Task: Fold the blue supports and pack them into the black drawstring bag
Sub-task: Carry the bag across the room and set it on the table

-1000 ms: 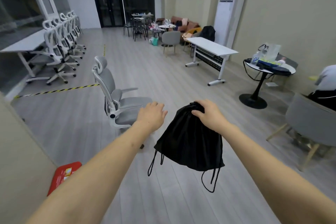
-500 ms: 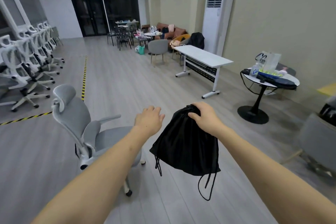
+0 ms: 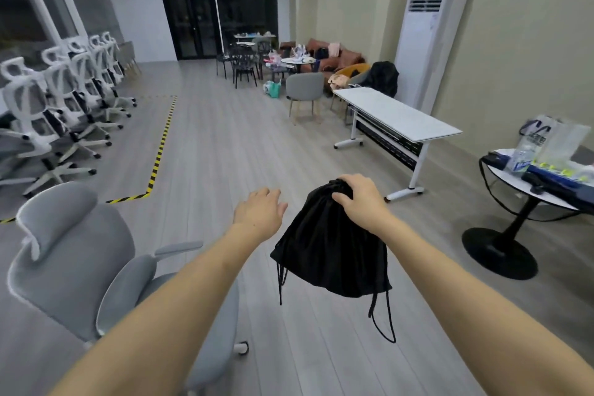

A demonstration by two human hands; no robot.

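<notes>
Black drawstring bag [image 3: 331,254], hanging long-axis down, neck gripped by right hand [image 3: 361,199]; left hand [image 3: 258,214] just beside, fingers loosely spread, empty.

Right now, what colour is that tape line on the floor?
Yellow and black stripes on the floor tape, seen best in the head view.

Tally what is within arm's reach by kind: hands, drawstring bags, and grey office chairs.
Hands: 2 (left hand open and empty, right hand gripping the bag's neck)
Bags: 1 (black drawstring bag)
Chairs: 1 (grey office chair)
Total: 4
</notes>
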